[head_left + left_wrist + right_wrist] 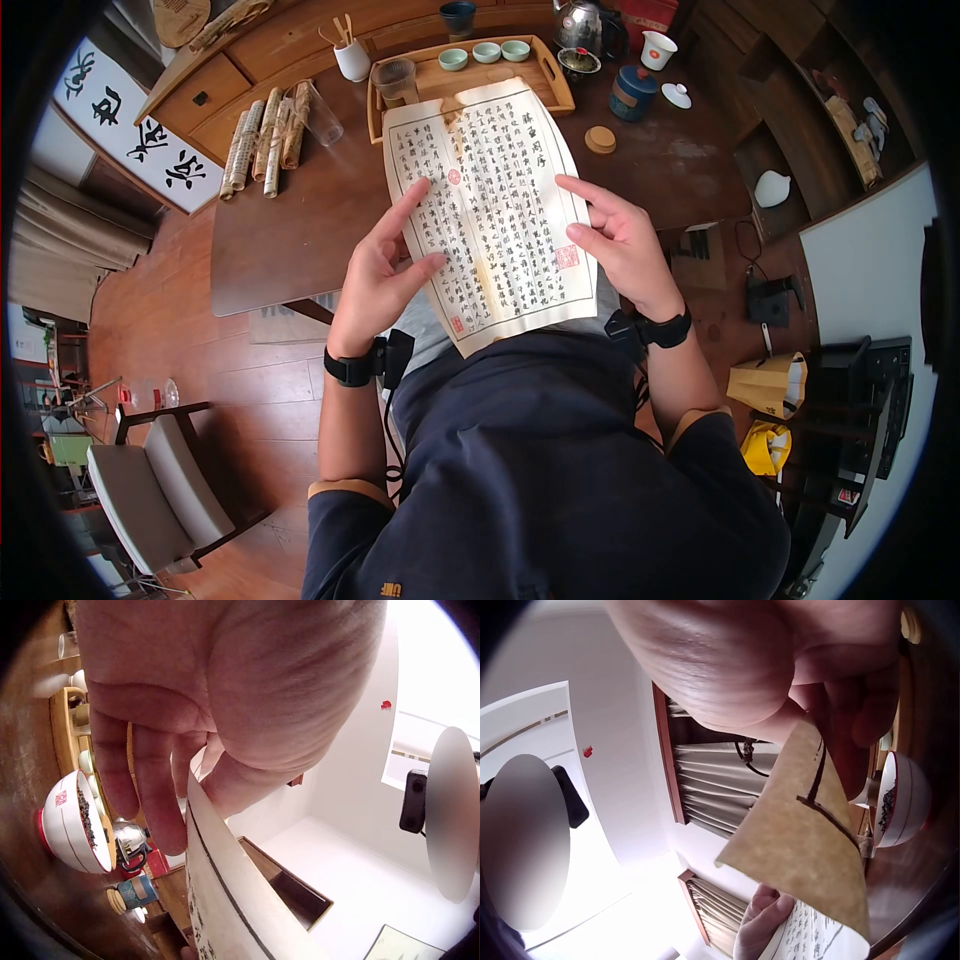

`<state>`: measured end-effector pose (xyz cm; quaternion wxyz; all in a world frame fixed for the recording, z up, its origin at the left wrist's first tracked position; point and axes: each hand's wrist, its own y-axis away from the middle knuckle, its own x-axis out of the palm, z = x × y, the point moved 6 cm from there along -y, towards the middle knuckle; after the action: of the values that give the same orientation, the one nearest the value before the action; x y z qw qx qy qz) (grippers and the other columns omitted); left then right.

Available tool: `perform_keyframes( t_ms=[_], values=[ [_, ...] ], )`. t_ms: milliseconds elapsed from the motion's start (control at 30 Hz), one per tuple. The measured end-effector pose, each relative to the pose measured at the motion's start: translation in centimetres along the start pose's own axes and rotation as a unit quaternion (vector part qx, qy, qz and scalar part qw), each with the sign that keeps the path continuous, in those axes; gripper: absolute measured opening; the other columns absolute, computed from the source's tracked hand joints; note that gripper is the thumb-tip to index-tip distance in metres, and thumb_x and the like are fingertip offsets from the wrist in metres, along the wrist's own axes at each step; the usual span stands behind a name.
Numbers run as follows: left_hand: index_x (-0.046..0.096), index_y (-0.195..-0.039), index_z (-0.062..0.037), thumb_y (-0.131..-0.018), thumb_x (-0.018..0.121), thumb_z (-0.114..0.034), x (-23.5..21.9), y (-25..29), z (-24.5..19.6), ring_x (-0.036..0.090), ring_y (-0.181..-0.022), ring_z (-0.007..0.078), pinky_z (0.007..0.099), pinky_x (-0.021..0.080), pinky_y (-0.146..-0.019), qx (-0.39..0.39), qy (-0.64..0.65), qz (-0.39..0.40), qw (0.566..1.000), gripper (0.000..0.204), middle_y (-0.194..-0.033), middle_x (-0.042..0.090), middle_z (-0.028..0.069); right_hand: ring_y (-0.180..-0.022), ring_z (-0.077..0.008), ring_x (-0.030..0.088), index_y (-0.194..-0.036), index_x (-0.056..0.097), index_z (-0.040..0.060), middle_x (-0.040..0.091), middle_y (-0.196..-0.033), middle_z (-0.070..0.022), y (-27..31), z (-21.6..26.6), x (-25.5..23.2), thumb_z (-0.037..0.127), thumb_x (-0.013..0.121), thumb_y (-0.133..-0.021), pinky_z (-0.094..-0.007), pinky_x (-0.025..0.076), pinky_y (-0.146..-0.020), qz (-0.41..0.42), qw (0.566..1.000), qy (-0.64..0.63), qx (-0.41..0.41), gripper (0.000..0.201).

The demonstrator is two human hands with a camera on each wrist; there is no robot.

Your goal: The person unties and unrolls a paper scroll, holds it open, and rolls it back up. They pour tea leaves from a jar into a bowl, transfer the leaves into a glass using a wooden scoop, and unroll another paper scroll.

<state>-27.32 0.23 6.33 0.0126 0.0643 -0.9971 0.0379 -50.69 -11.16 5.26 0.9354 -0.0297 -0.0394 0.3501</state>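
Note:
A cream sheet of calligraphy paper [505, 225], written in columns of black characters with red seals, is held up before the body in the head view. A brownish stain runs down it, and its lower end curves. My left hand [375, 270] pinches one long edge, thumb on the written face and fingers behind. On the opposite edge my right hand [628, 245] grips the sheet the same way. A white bowl [66, 825] of dark leaves stands on the table in the left wrist view; the sheet hides it from the head camera.
Rolled paper scrolls [268, 145] and a clear glass [322, 118] lie at the table's left. Behind the sheet is a wooden tray [555, 85] with small green cups [486, 52]. A blue canister [634, 95], a round wooden lid [600, 140] and a steel kettle [583, 25] stand towards the right.

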Motion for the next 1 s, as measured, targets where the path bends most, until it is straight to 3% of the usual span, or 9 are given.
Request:
perform_keyframes(
  t_ms=[200, 267, 1000],
  values=[
    [0.030, -0.158, -0.0010, -0.090, 0.063, 0.013, 0.00, -0.06, -0.15, 0.061, -0.118, 0.0140, 0.0296, 0.052, -0.100, 0.006, -0.025, 0.003, 1.000, 0.077, -0.147, 0.052, 0.0122, -0.091, -0.0051, 0.063, -0.148, 0.048, 0.0010, 0.073, -0.108, -0.0077, -0.06, 0.08, 0.10, -0.007, 0.055, -0.097, -0.0224, 0.051, -0.081, -0.001, 1.000, -0.004, 0.000, 0.052],
    [0.032, -0.157, 0.0014, -0.089, 0.067, 0.009, 0.06, -0.03, -0.17, 0.056, -0.128, 0.0173, 0.0326, 0.047, -0.107, -0.006, -0.011, 0.001, 1.000, 0.077, -0.152, 0.047, 0.0140, -0.090, -0.0050, 0.063, -0.148, 0.048, 0.0011, 0.073, -0.109, -0.0075, -0.08, 0.01, 0.09, -0.007, 0.055, -0.097, -0.0224, 0.051, -0.081, 0.000, 1.000, -0.002, 0.001, 0.052],
    [0.032, -0.156, 0.0026, -0.089, 0.067, 0.008, 0.19, 0.11, -0.57, 0.051, -0.133, 0.0180, 0.0330, 0.043, -0.111, 0.005, -0.008, -0.003, 1.000, 0.076, -0.156, 0.043, 0.0144, -0.090, -0.0047, 0.063, -0.147, 0.051, 0.0002, 0.072, -0.109, -0.0064, 0.06, 0.23, 0.06, -0.006, 0.056, -0.096, -0.0223, 0.050, -0.081, -0.004, 1.000, 0.011, -0.008, 0.051]
  ],
)
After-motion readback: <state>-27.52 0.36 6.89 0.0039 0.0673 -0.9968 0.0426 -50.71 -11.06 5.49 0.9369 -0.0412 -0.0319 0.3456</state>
